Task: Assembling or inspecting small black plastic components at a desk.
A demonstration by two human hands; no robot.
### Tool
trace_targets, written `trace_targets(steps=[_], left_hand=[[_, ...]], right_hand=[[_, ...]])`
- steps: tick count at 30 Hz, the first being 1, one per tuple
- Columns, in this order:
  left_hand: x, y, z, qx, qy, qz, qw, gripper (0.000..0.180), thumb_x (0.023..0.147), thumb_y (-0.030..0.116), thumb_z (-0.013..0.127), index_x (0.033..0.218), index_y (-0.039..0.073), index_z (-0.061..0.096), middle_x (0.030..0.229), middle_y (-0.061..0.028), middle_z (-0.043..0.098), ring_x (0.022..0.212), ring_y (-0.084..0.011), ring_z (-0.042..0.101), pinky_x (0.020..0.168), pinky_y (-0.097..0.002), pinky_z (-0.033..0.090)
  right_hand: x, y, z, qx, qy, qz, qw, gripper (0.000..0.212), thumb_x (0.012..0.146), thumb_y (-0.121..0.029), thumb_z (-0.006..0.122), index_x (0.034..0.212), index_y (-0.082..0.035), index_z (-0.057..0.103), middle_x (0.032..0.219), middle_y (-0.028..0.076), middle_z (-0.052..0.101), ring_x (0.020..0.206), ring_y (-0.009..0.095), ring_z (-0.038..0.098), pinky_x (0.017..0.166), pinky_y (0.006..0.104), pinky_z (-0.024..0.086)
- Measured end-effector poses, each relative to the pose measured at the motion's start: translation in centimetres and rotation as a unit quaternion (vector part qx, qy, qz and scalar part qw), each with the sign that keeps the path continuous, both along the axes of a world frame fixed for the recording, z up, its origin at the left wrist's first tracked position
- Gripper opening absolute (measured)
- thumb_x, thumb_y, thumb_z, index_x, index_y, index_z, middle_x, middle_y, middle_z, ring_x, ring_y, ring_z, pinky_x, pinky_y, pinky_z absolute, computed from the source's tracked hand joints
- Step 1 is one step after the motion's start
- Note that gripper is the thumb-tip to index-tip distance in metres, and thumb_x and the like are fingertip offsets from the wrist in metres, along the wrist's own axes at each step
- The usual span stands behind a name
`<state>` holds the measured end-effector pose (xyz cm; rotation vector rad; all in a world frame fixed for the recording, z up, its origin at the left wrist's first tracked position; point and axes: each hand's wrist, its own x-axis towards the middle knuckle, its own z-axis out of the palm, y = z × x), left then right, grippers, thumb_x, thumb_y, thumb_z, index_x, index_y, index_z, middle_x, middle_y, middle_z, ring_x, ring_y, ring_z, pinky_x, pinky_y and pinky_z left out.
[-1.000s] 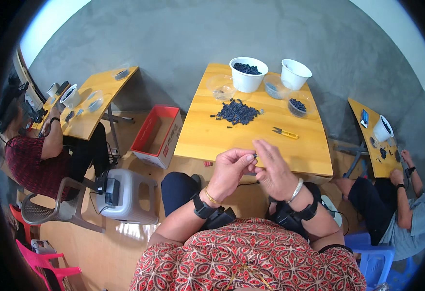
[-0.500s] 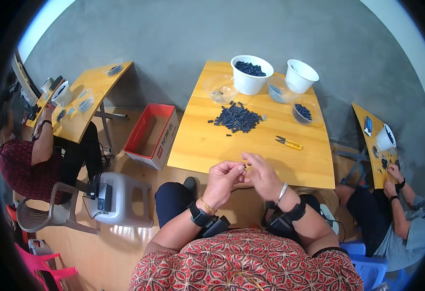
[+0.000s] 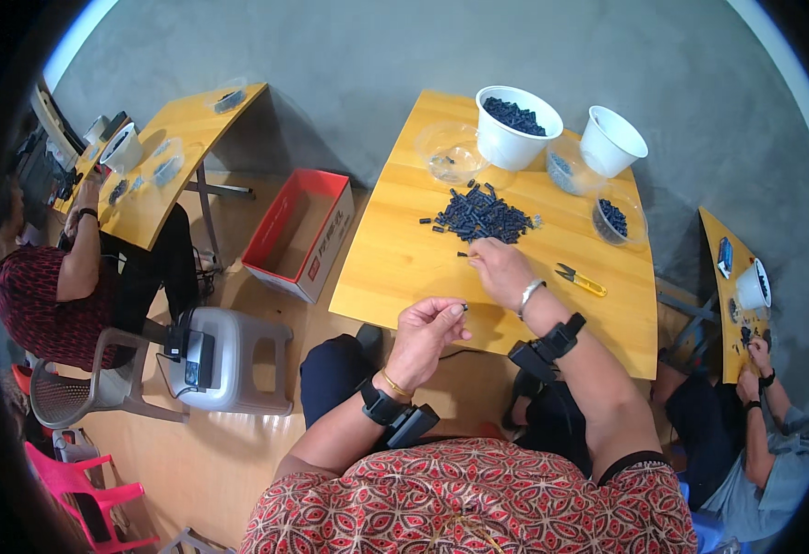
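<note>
My left hand (image 3: 428, 334) is held just off the table's near edge, its thumb and forefinger pinched on a small dark piece (image 3: 464, 307) whose shape is mostly hidden. Over the table, my right hand (image 3: 504, 272) reaches to the near side of a pile of short dark-blue tubes (image 3: 484, 216). Its pinched fingertips are on the end of one loose dark tube (image 3: 463, 254) lying apart from the pile. Yellow thread snips (image 3: 582, 280) lie to the right of that hand.
Behind the pile stand a white tub (image 3: 508, 138) of dark tubes, a second white tub (image 3: 612, 143) and clear bowls, one with dark tubes (image 3: 615, 220). A red-rimmed carton (image 3: 301, 235) and a grey stool (image 3: 238, 360) are at left. People work at side tables (image 3: 169, 185).
My hands have separated. The right one has moved forward to the loose tube by the pile, while the left stays near the table edge. The view has shifted slightly.
</note>
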<state>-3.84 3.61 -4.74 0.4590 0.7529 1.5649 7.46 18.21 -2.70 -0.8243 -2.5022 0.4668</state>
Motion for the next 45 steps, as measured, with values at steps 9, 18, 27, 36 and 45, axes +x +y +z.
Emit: trace_targets(steps=[9, 18, 27, 36, 45], left_hand=[[-0.1, -0.5, 0.4, 0.0, -0.007, 0.019, 1.0, 0.011, 0.086, 0.006, 0.054, 0.092, -0.001, 0.059, 0.078, -0.0064, 0.06, 0.067, -0.013, 0.057, 0.064, -0.027, 0.052], [0.7, -1.8, 2.2, 0.046, -0.019, -0.006, 0.999, 0.013, 0.086, 0.007, 0.053, 0.095, 0.0, 0.058, 0.077, -0.006, 0.058, 0.067, -0.0128, 0.056, 0.066, -0.0287, 0.051], [2.2, -3.9, 5.5, 0.15, -0.056, -0.092, 0.983, 0.014, 0.086, 0.007, 0.052, 0.097, 0.001, 0.058, 0.079, -0.0055, 0.057, 0.068, -0.0123, 0.054, 0.067, -0.0309, 0.052], [3.4, -5.6, 7.1, 0.145, -0.004, -0.101, 0.984, 0.014, 0.087, 0.006, 0.051, 0.097, -0.001, 0.058, 0.076, -0.0061, 0.057, 0.069, -0.0131, 0.056, 0.068, -0.03, 0.052], [3.5, -5.8, 7.3, 0.147, 0.021, -0.095, 0.984, 0.013, 0.087, 0.004, 0.05, 0.096, -0.001, 0.058, 0.075, -0.0065, 0.057, 0.067, -0.013, 0.056, 0.067, -0.0304, 0.053]], right_hand=[[-2.5, 0.4, -1.1, -0.004, -0.181, -0.021, 0.983, 0.015, 0.078, -0.008, 0.053, 0.089, 0.001, 0.049, 0.086, 0.022, 0.057, 0.08, 0.037, 0.057, 0.069, 0.0436, 0.046], [3.3, -4.0, 2.5, -0.15, 0.068, -0.018, 0.986, 0.006, 0.078, -0.005, 0.052, 0.08, 0.0, 0.054, 0.074, 0.014, 0.06, 0.064, 0.024, 0.058, 0.058, 0.0322, 0.046], [7.5, -12.4, 8.3, -0.431, 0.32, 0.136, 0.833, 0.006, 0.088, -0.005, 0.048, 0.091, 0.0, 0.05, 0.075, 0.001, 0.05, 0.06, 0.006, 0.048, 0.054, 0.0193, 0.04], [7.6, -13.9, 8.8, -0.403, 0.321, 0.141, 0.845, 0.007, 0.089, -0.008, 0.048, 0.088, -0.002, 0.048, 0.073, -0.001, 0.047, 0.059, 0.006, 0.046, 0.053, 0.0183, 0.039], [7.5, -14.2, 8.7, -0.401, 0.321, 0.137, 0.847, 0.005, 0.089, -0.008, 0.048, 0.087, -0.003, 0.048, 0.071, -0.002, 0.047, 0.059, 0.005, 0.046, 0.053, 0.0181, 0.039]])
